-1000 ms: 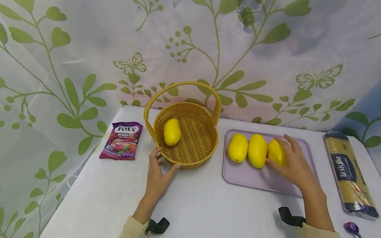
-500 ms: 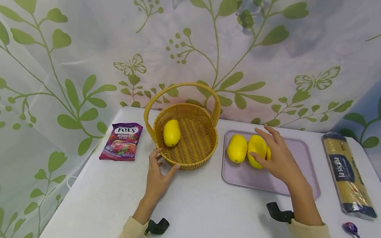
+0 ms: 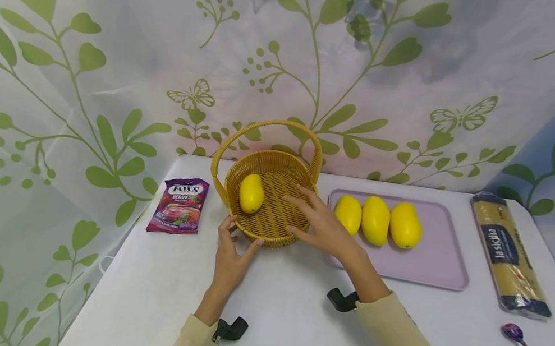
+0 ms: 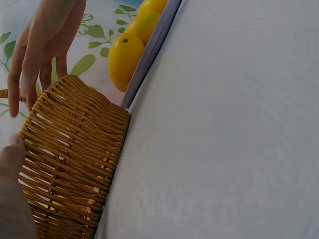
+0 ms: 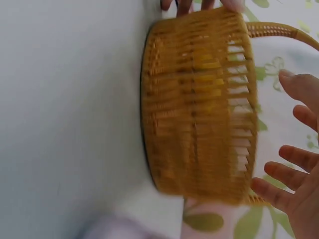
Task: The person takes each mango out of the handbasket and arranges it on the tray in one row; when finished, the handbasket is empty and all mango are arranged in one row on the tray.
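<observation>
A round wicker basket (image 3: 275, 238) with a tall handle holds one yellow mango (image 3: 251, 193) at its left side. My left hand (image 3: 232, 258) grips the basket's front left, its thumb at the rim in the left wrist view. Over the basket's right part hovers my right hand (image 3: 325, 223), fingers spread and holding nothing; the right wrist view shows that hand (image 5: 299, 164) beside the basket (image 5: 199, 109). On the lilac tray (image 3: 441, 258) lie three more mangoes in a row: left (image 3: 348, 214), middle (image 3: 375, 220) and right (image 3: 405, 225).
A purple candy bag (image 3: 180, 205) lies left of the basket. Right of the tray are a spaghetti pack (image 3: 508, 251) and a lollipop (image 3: 512, 332). A leaf-patterned curtain (image 3: 169, 43) rises behind the white table (image 3: 282, 320).
My right hand has moved left from the tray's right-hand mango to over the basket, with nothing in it. My left hand stays at the basket, and the mangoes keep their places.
</observation>
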`<act>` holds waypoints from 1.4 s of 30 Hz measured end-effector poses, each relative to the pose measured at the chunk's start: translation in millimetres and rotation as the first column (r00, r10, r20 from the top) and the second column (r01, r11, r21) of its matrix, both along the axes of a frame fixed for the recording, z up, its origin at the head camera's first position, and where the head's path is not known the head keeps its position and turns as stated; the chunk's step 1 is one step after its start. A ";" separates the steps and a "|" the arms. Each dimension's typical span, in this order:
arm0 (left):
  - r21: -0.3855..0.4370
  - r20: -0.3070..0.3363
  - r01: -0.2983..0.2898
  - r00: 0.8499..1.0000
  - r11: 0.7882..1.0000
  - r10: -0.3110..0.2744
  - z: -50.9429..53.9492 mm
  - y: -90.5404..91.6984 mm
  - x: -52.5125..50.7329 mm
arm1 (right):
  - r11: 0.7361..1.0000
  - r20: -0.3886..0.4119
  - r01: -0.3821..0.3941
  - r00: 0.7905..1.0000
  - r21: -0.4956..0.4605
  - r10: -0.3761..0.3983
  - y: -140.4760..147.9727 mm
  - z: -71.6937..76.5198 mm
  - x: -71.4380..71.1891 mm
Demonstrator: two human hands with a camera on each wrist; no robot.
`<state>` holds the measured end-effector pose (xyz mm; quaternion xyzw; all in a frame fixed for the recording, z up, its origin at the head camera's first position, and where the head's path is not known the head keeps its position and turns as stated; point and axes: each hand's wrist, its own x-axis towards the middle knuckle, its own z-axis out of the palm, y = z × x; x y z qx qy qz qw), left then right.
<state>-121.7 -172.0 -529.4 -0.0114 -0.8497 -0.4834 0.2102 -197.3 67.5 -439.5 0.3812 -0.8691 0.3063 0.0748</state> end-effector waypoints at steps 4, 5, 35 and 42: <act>-0.009 0.002 0.004 1.000 1.000 -0.004 -1.1 0.3 -0.2 | 1.000 0.065 -0.001 0.998 -0.012 0.002 -20.3 -6.1 -8.7; -0.012 0.004 0.005 1.000 1.000 -0.005 -1.5 0.3 -0.4 | 1.000 0.077 0.003 0.997 -0.016 -0.002 -24.5 -7.6 -10.9; -0.014 -0.009 -0.005 1.000 1.000 0.005 -4.6 -1.8 -1.7 | 0.994 0.348 -0.038 0.938 0.104 0.000 -102.3 -30.4 -68.6; -0.021 -0.012 0.000 1.000 1.000 0.000 -2.9 -1.9 -1.9 | 0.992 0.348 -0.086 0.936 0.090 0.050 -103.0 -30.5 -69.6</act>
